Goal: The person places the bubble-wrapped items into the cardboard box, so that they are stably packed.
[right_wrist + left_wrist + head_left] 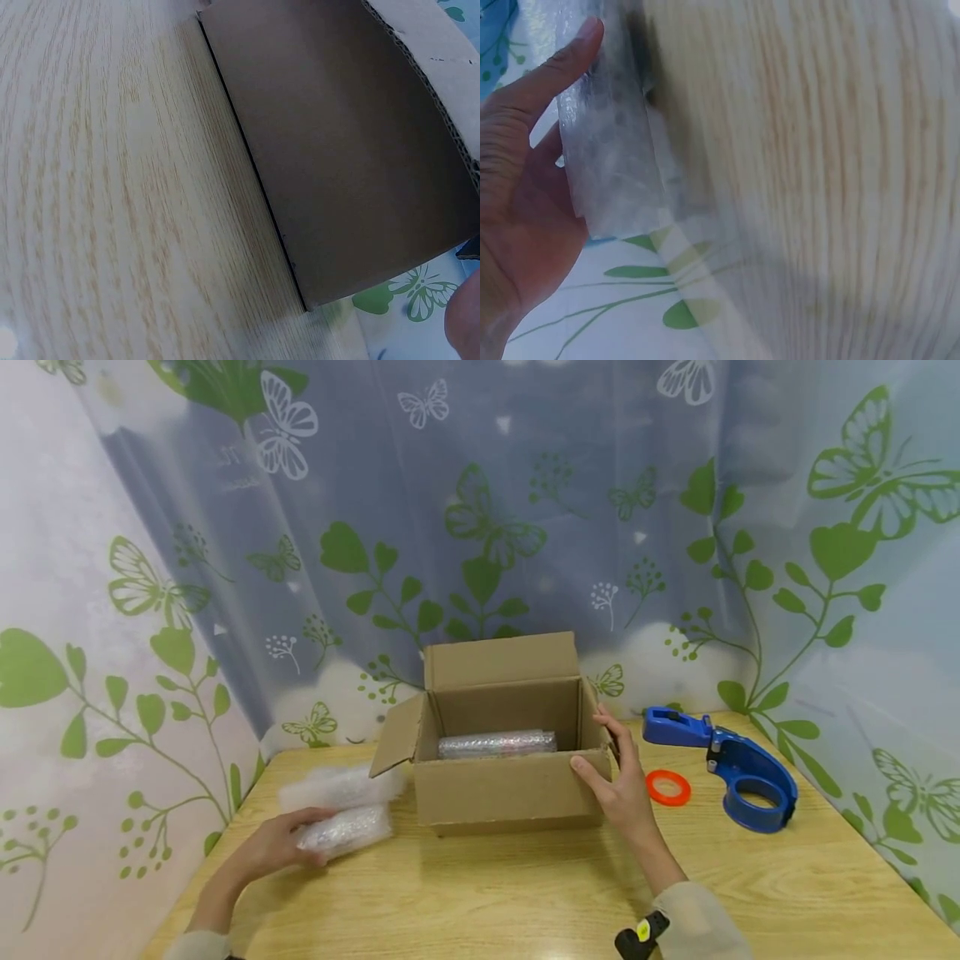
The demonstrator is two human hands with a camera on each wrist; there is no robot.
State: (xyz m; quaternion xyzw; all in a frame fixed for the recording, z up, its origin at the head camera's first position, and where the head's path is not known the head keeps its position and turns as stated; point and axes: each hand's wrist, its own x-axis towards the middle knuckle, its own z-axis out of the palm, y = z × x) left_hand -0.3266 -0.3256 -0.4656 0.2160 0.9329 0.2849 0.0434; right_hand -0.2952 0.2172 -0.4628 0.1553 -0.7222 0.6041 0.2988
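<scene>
An open cardboard box [495, 793] stands in the middle of the wooden table [525, 893], flaps up. A bubble-wrapped roll [497, 743] lies inside it against the back wall. My right hand [611, 777] holds the box's front right corner, thumb on the front wall and fingers on the right side; the right wrist view shows the box wall [337, 142] close up. Left of the box, my left hand [277, 843] grips a second bubble-wrapped bundle [345, 828] lying on the table. In the left wrist view the thumb lies along that bundle [615, 150].
A loose piece of bubble wrap [337, 787] lies just behind the held bundle. A blue tape dispenser [738, 764] and an orange ring [668, 787] sit right of the box. A butterfly-print curtain [480, 527] closes in the table on three sides.
</scene>
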